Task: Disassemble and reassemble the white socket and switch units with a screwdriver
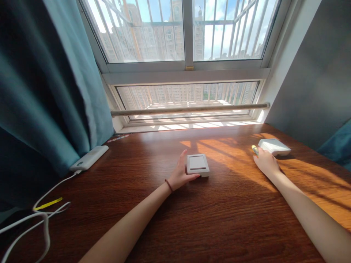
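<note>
A white square wall switch (pixel 197 162) on a raised base lies on the brown wooden table. My left hand (pixel 179 175), with a thin brown band on its wrist, is around its near left corner: the thumb runs along the near edge and the fingers lie against the left side. Farther right, my right hand (pixel 266 160) is closed on a small yellow-ended object (pixel 255 149); the rest of that object is hidden by the fingers. Just beyond this hand lies a second white box (pixel 275 146), similar in shape, in the sunlight.
A white power strip (pixel 90 157) with white cables (pixel 45 215) and a yellow tie (pixel 49 203) lies at the table's left, by a blue curtain (pixel 82 91). A barred window and a horizontal rail (pixel 192 109) stand behind the table (pixel 208 226). A grey wall rises at right.
</note>
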{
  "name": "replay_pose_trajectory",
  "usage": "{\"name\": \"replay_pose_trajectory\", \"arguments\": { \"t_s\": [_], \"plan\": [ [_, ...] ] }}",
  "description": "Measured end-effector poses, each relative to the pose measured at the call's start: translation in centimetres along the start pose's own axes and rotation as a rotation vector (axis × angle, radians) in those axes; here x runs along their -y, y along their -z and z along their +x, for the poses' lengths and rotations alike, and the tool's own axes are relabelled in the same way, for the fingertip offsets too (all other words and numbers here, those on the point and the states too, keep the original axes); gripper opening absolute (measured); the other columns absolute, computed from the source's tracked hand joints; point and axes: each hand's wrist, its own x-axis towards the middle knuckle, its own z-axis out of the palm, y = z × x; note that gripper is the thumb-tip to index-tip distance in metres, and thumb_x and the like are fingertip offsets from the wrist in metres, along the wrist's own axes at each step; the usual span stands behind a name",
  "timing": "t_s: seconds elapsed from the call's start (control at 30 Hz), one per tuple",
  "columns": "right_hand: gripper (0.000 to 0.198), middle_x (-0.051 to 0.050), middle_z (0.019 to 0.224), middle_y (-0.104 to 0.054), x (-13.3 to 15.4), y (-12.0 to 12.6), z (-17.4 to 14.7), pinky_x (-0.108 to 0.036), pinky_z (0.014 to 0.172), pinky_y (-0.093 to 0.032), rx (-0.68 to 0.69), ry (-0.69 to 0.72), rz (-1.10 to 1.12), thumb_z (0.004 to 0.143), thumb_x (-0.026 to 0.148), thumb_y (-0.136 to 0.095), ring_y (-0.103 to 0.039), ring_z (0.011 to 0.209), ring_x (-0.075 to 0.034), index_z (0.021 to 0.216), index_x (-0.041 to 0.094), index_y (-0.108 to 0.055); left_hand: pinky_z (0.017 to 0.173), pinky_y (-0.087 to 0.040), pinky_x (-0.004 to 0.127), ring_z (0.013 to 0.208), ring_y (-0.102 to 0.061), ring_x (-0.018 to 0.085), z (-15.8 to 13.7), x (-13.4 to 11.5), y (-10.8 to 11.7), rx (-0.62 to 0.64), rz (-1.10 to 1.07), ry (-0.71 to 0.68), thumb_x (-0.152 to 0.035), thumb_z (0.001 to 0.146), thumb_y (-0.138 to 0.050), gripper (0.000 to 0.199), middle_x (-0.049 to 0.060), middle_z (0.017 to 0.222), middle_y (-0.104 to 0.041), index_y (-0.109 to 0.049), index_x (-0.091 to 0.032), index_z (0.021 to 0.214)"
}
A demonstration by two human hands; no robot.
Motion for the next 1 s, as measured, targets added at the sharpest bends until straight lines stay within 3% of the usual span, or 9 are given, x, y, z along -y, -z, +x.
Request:
{"name": "replay_pose_trajectory", "arguments": {
  "t_s": [0.17, 0.23, 0.3, 0.33, 0.37, 0.5, 0.63, 1.0],
  "plan": [
    [0.032, -0.016, 0.089, -0.066, 1.1, 1.3, 0.3, -0.044, 0.077, -0.045, -0.072, -0.066, 0.15, 0.079, 0.025, -0.048, -0.062, 0.088, -0.032, 0.107, 0.013, -0.058, 0.112, -0.016, 0.05, 0.135, -0.02, 0.032, 0.1, 0.0, 0.0, 0.04, 0.025, -0.001, -0.039, 0.064, -0.074, 0.099, 0.015, 0.146, -0.019, -0.013, -0.02, 0.139],
    [0.034, -0.009, 0.093, -0.066, 2.8, 2.4, 0.1, -0.04, 0.08, -0.047, -0.139, -0.101, 0.388, 0.082, 0.029, -0.047, -0.063, 0.087, -0.024, 0.114, 0.018, -0.051, 0.112, -0.018, 0.049, 0.134, -0.023, 0.032, 0.1, 0.0, 0.0, 0.055, 0.029, 0.005, -0.039, 0.065, -0.073, 0.096, 0.015, 0.145, -0.022, -0.015, -0.02, 0.139],
    [0.03, -0.004, 0.092, -0.064, 5.0, 3.4, -0.5, -0.038, 0.081, -0.05, -0.175, -0.176, 1.209, 0.077, 0.03, -0.056, -0.063, 0.088, -0.02, 0.106, 0.022, -0.053, 0.112, -0.019, 0.048, 0.133, -0.026, 0.031, 0.1, 0.0, 0.0, 0.068, 0.025, 0.005, -0.039, 0.065, -0.073, 0.095, 0.015, 0.144, -0.024, -0.016, -0.019, 0.138],
    [0.027, -0.003, 0.09, -0.063, 6.2, 3.8, -1.0, -0.038, 0.082, -0.05, -0.086, -0.201, 1.561, 0.071, 0.03, -0.064, -0.062, 0.09, -0.02, 0.096, 0.022, -0.057, 0.112, -0.019, 0.048, 0.132, -0.027, 0.031, 0.1, -0.1, 0.0, 0.073, 0.023, 0.003, -0.039, 0.066, -0.072, 0.094, 0.015, 0.144, -0.025, -0.016, -0.019, 0.138],
    [0.026, -0.002, 0.088, -0.063, 7.3, 4.1, -1.6, -0.036, 0.081, -0.052, -0.029, -0.198, 1.643, 0.068, 0.033, -0.068, -0.062, 0.089, -0.019, 0.09, 0.021, -0.058, 0.112, -0.02, 0.047, 0.132, -0.028, 0.031, 0.1, -0.1, 0.0, 0.077, 0.021, 0.001, -0.039, 0.066, -0.072, 0.093, 0.015, 0.143, -0.025, -0.017, -0.019, 0.138],
    [0.028, 0.0, 0.082, -0.065, 10.7, 4.3, -4.6, -0.026, 0.071, -0.054, 0.17, -0.27, 1.76, 0.061, 0.029, -0.078, -0.063, 0.077, -0.013, 0.082, 0.019, -0.062, 0.111, -0.019, 0.048, 0.132, -0.027, 0.032, 0.1, -0.2, 0.0, 0.057, 0.035, 0.009, -0.038, 0.067, -0.072, 0.093, 0.015, 0.143, -0.026, -0.016, -0.019, 0.139],
    [0.023, 0.002, 0.07, -0.066, 11.9, 3.6, -6.5, -0.015, 0.052, -0.05, 0.22, -0.389, 1.77, 0.057, 0.022, -0.08, -0.062, 0.06, -0.008, 0.073, 0.018, -0.064, 0.11, -0.019, 0.051, 0.131, -0.027, 0.033, 0.2, -0.3, 0.0, 0.055, 0.039, 0.037, -0.037, 0.067, -0.071, 0.091, 0.015, 0.142, -0.027, -0.018, -0.019, 0.138],
    [0.02, 0.0, 0.062, -0.069, 11.8, 2.5, -6.9, -0.014, 0.052, -0.053, 0.28, -0.461, 1.702, 0.056, 0.021, -0.081, -0.063, 0.053, -0.008, 0.068, 0.013, -0.066, 0.109, -0.024, 0.047, 0.127, -0.035, 0.03, 0.1, 0.3, -0.1, 0.077, 0.04, 0.032, -0.039, 0.068, -0.07, 0.086, 0.015, 0.139, -0.033, -0.022, -0.019, 0.137]
  ]
}}
